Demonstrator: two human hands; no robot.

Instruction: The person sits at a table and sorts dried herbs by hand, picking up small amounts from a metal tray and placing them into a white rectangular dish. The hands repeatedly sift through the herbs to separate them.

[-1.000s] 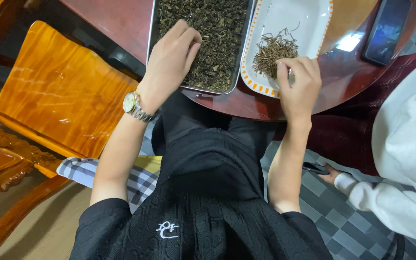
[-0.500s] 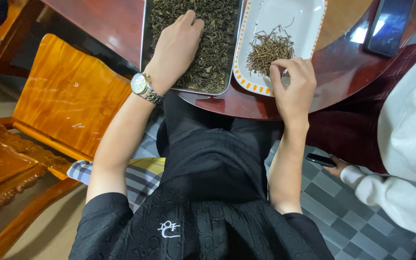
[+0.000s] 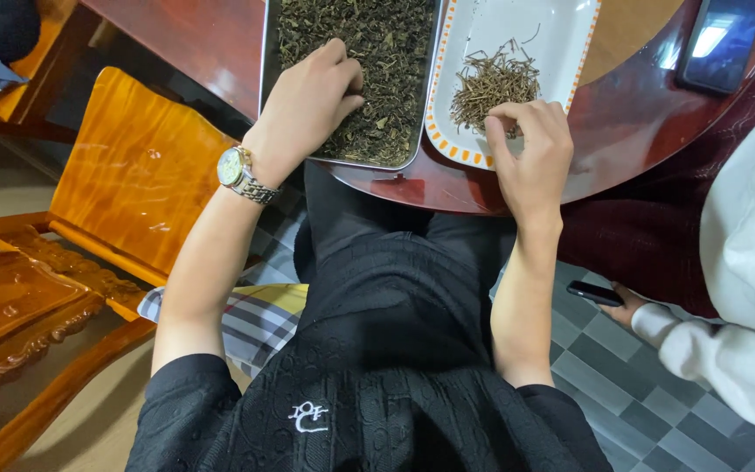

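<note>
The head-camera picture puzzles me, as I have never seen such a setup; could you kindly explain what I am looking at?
The camera sits on a person's head and looks straight down, so you see their own arms, lap and black clothes. No machine is involved, only two bare hands. The left hand, with a wristwatch, rests its fingers in a metal tray of dark dried leaves. The right hand pinches something small over a white dish with an orange rim, beside a pile of thin brown stems; what sits in that grip is too small to tell. Both containers stand on a reddish wooden table, where a phone also lies. At the right, another person's white sleeve shows, their hand holding a second phone. A wooden chair stands at the left.
</note>
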